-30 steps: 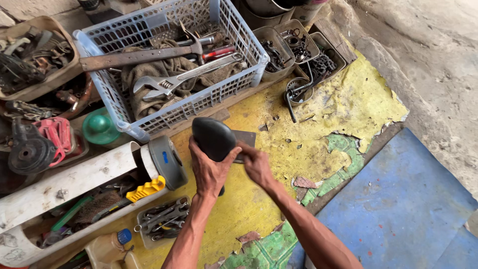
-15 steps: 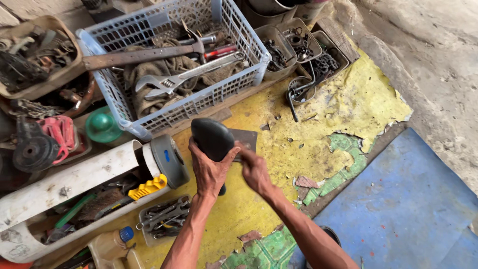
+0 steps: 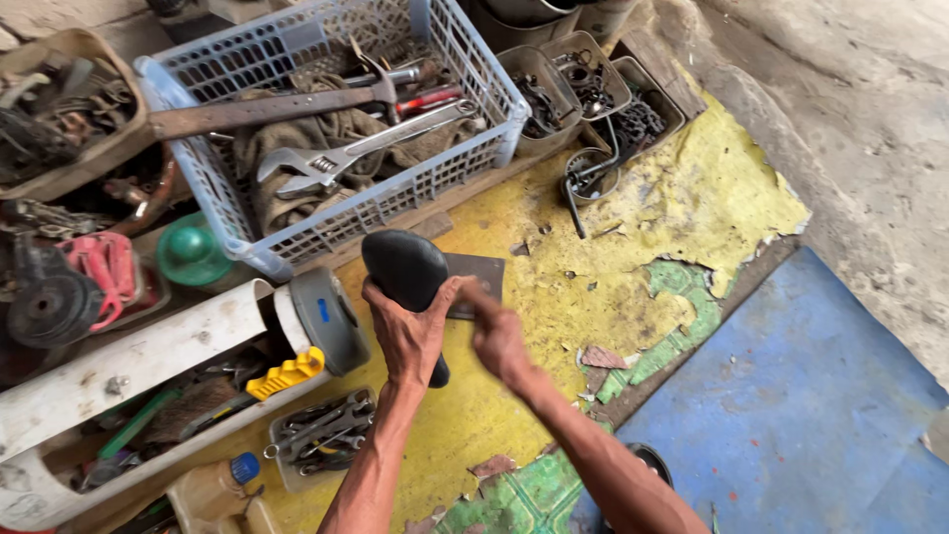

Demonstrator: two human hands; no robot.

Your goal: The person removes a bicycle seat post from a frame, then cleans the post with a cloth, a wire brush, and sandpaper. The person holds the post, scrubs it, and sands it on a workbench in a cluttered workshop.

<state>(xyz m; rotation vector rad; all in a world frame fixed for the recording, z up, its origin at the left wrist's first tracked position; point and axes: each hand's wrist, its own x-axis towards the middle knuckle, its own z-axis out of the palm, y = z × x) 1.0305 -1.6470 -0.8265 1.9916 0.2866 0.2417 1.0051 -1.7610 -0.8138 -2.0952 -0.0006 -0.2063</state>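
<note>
My left hand (image 3: pixel 410 336) grips a black rounded object (image 3: pixel 403 265), like a bicycle saddle, holding it upright over the yellow painted floor (image 3: pixel 554 297). My right hand (image 3: pixel 497 341) is closed just to its right, its fingers at the object's lower side; whether it holds anything small is hidden. A flat dark metal plate (image 3: pixel 476 279) lies on the floor right behind the hands.
A light blue plastic basket (image 3: pixel 465 148) with a hammer, an adjustable wrench and rags stands at the back. Small tins of nuts and bolts (image 3: pixel 593 94) sit to its right. A white pipe (image 3: pixel 138 361), wrench tray (image 3: pixel 321 435) and blue mat (image 3: pixel 811 415) surround the spot.
Both hands have stayed on the black object, shifting only slightly; the view has drifted a little.
</note>
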